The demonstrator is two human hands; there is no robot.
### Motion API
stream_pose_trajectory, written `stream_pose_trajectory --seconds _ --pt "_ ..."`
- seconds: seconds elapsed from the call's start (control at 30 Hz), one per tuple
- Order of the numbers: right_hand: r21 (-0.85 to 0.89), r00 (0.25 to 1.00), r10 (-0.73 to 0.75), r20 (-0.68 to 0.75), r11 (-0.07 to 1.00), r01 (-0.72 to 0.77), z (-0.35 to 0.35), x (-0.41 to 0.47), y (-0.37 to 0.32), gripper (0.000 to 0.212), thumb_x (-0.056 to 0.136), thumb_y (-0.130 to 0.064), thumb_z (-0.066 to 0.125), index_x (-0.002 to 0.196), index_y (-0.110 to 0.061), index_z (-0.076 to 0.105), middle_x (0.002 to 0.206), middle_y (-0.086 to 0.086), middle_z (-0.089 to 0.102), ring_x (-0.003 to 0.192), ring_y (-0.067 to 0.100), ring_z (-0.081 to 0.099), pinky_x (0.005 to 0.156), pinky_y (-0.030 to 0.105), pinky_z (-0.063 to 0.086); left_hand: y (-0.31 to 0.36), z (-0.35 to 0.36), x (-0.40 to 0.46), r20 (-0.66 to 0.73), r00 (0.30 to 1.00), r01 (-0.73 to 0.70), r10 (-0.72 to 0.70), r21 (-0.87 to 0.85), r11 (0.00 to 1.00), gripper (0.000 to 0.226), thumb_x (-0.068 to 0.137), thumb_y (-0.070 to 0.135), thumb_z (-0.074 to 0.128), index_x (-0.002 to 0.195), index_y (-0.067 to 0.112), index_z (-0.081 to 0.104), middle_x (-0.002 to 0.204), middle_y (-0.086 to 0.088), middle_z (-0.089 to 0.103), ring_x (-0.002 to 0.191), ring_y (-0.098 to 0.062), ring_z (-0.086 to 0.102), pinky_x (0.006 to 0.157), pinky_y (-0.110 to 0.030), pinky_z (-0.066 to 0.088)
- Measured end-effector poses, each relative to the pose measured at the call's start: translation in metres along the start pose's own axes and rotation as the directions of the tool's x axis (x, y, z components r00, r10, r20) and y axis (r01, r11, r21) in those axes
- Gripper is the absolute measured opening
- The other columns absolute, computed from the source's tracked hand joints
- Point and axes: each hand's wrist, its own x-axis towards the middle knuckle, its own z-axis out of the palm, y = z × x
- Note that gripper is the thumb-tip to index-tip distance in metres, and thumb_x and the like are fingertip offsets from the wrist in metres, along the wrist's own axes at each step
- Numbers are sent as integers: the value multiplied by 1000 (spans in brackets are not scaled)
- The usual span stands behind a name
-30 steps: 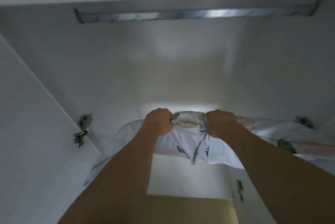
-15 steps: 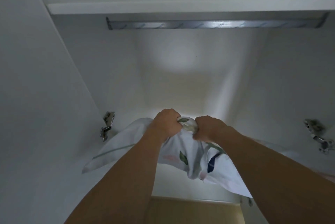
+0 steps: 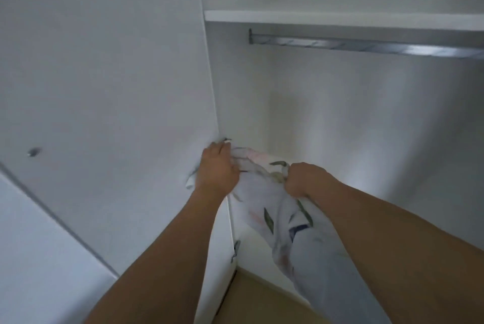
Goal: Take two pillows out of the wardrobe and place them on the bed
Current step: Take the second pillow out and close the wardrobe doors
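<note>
A white pillow (image 3: 264,208) with a leaf and flower print hangs in front of the open white wardrobe (image 3: 340,119). My left hand (image 3: 217,170) grips its upper edge at the left, close to the wardrobe's left side panel. My right hand (image 3: 305,179) grips the same edge a little to the right. The pillow droops down and to the right under my right forearm, which hides part of it. No second pillow and no bed are in view.
A white shelf (image 3: 340,20) crosses the top of the wardrobe, with a metal hanging rail (image 3: 366,44) below it. The open white door (image 3: 104,87) stands at the left, with hinges near its edge. A strip of wooden floor (image 3: 256,297) shows at the bottom.
The view has swung left, so the door now fills the left side. Both hands have carried the pillow left and outward, and it hangs lower to the right.
</note>
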Motion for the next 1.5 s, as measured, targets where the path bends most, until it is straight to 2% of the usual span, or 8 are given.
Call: stream_pose_trajectory --seconds 0.17,0.37,0.57,0.73,1.03,1.17,1.3,1.5 --pt "-81 994 -85 70 993 91 -5 -28 -22 59 89 -27 42 145 -12 35 140 12 47 121 30 52 101 40 45 -16 -37 -91 -417 876 313 -244 106 944 73 91 25 55 152 8 20 161 -12 15 148 -35 4 121 -48 2" --pt "-71 994 -96 -49 993 93 1 -57 -43 47 91 -24 43 136 -8 48 137 13 52 121 32 54 99 38 44 -14 -78 -161 -718 555 452 -420 -164 877 80 86 19 57 153 10 14 155 -18 19 143 -35 15 119 -53 10" --pt "-92 991 -117 -60 989 112 -5 -69 -47 52 88 -23 43 138 -8 45 135 15 53 115 34 56 88 35 46 -35 -112 -159 -411 385 404 -827 -730 551 68 96 27 51 153 21 13 155 -7 27 139 -29 33 112 -42 33" --pt "-74 993 -108 -43 992 105 -8 -69 -22 51 82 -21 43 130 -5 50 122 15 59 94 31 57 79 32 47 -35 -114 -163 -439 319 418 -840 -731 540 25 97 34 38 91 11 45 81 -8 54 75 -32 53 67 -38 41" --pt "1 1000 -2 -28 1000 2 12 -69 30 59 81 -28 47 136 -8 48 134 14 54 116 32 56 99 38 47 69 -56 -202 -671 652 35 -352 -438 898 26 94 28 54 74 21 38 65 5 37 59 -16 39 55 -37 42" --pt "44 997 77 -17 996 -76 14 -71 65 51 82 -28 50 128 -8 55 126 12 59 107 28 59 90 31 49 114 -33 -177 -605 794 -124 -63 -263 957 57 90 33 61 141 13 44 111 -3 55 98 -20 58 73 -32 55" --pt "116 989 148 1 982 -148 9 -66 111 53 79 -32 50 125 -7 58 124 12 60 101 27 59 86 30 47 159 -6 -127 -507 830 -325 232 -103 940 79 96 38 55 153 7 10 157 -18 17 147 -31 19 109 -48 39" --pt "210 954 300 -10 933 -291 -4 -59 177 17 80 -20 55 94 -12 59 84 5 56 86 24 57 78 27 47 185 40 -45 -292 881 -385 373 17 923 111 82 69 56 148 34 -26 157 -2 -31 146 -39 -20 101 -78 21"
